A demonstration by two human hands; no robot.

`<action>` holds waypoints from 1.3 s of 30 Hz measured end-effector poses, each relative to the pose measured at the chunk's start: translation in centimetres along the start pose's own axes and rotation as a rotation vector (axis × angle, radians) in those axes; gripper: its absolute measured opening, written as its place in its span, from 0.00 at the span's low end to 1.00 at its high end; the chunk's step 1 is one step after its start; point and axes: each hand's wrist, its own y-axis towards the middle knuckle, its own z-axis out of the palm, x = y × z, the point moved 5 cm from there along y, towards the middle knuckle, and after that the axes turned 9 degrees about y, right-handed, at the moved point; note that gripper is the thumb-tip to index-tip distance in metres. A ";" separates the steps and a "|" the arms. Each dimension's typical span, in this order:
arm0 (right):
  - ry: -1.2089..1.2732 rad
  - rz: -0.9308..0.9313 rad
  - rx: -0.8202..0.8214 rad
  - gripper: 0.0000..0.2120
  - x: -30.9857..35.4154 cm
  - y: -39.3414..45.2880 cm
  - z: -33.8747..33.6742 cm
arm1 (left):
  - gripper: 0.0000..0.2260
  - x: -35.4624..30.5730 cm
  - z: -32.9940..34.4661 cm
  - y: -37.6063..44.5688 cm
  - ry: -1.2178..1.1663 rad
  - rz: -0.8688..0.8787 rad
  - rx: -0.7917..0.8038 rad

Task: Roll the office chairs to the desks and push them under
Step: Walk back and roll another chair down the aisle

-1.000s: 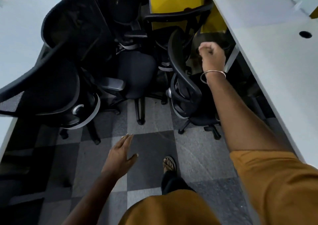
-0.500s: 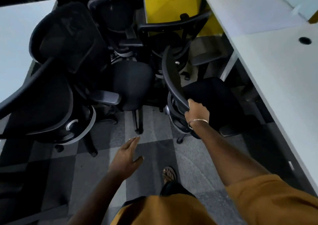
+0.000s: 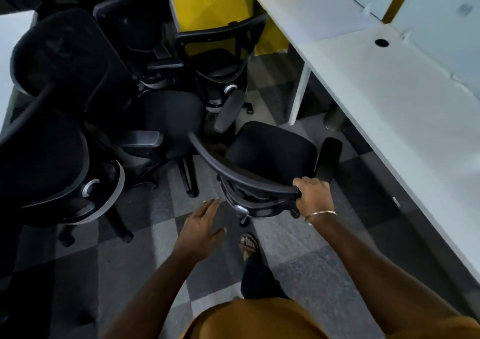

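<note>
A black office chair stands just in front of me, its seat facing the white desk on the right. My right hand grips the right end of its curved backrest rim. My left hand hovers open above the floor, left of the backrest and not touching it. One armrest of the chair sits close to the desk's front edge.
Several more black chairs are bunched together at the left and back. A yellow partition stands behind them. A second white desk edges the left side. My sandalled foot is on the checked carpet near the chair's base.
My right hand dropped from the air onto the backrest rim and took hold. The chair has turned and rolled toward me and the desk; my left hand stayed open.
</note>
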 end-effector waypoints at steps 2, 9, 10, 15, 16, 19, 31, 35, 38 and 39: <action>0.018 -0.013 -0.012 0.16 -0.3 -3.0 0.2 | 0.41 -0.7 -0.2 -1.0 0.046 0.015 -0.070; 0.057 -0.032 0.008 0.19 -2.7 -12.2 0.6 | 0.37 -0.9 0.5 -7.0 0.232 -0.136 -0.322; 0.077 -0.035 0.016 0.18 -3.1 -12.8 0.5 | 0.36 -0.7 0.7 -8.1 0.250 -0.138 -0.357; 0.062 -0.032 0.090 0.15 -4.8 -14.7 -1.2 | 0.39 -2.3 1.1 -11.2 0.250 -0.039 -0.290; 0.053 -0.032 0.095 0.15 -5.3 -15.0 -1.4 | 0.36 -2.9 1.6 -10.9 0.304 0.020 -0.180; 0.055 -0.038 0.074 0.14 -6.5 -16.8 -1.9 | 0.28 -5.5 3.4 -11.0 0.445 0.113 0.010; 0.020 -0.249 0.018 0.21 -7.6 -28.4 -2.0 | 0.24 -13.4 11.4 -22.8 0.418 -0.131 -0.116; -0.001 -0.293 0.056 0.23 -7.8 -32.6 -2.6 | 0.25 -16.0 13.4 -27.0 0.353 -0.180 -0.101; -0.014 -0.301 0.040 0.23 -8.4 -36.1 -2.9 | 0.26 -18.0 15.1 -30.2 0.325 -0.190 -0.107; -0.011 -0.301 0.035 0.23 -8.7 -37.2 -2.9 | 0.26 -18.6 15.6 -31.1 0.321 -0.184 -0.108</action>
